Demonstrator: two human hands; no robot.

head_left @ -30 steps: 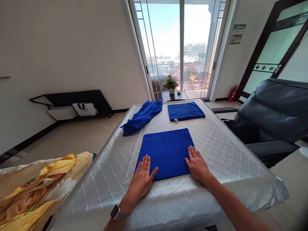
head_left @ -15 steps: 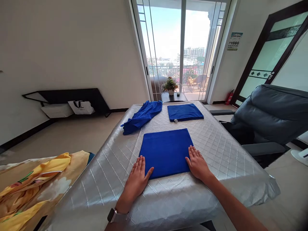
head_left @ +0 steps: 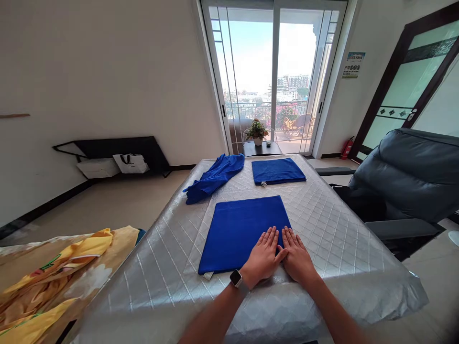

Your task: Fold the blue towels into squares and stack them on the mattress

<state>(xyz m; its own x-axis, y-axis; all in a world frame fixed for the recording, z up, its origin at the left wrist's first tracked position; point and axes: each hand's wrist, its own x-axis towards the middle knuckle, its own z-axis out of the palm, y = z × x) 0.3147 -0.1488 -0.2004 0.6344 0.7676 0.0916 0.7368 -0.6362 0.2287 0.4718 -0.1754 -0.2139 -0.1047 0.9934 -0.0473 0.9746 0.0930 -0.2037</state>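
A blue cloth (head_left: 238, 229), folded into a flat rectangle with a small white tag at its near left corner, lies on the silver quilted table cover (head_left: 172, 253). My left hand (head_left: 264, 253) rests flat on its right part, fingers stretched out, with a watch (head_left: 236, 278) on the wrist. Right beside it, my right hand (head_left: 297, 255) lies flat at the cloth's right edge, the two thumbs touching. Neither hand grips anything. Farther back are a second folded blue cloth (head_left: 278, 170) on the right and a crumpled blue cloth (head_left: 217, 177) on the left.
A dark recliner (head_left: 416, 177) stands close to the table's right side. At the lower left lies yellow patterned bedding (head_left: 82, 267). Beyond the table's far end, a potted plant (head_left: 257, 131) sits on a small table before the glass door. A white bag (head_left: 131, 164) is by the wall.
My left hand has moved right across the cloth, from its near left corner to beside my right hand. The near left corner and its tag now show. My right hand stays at the right edge.
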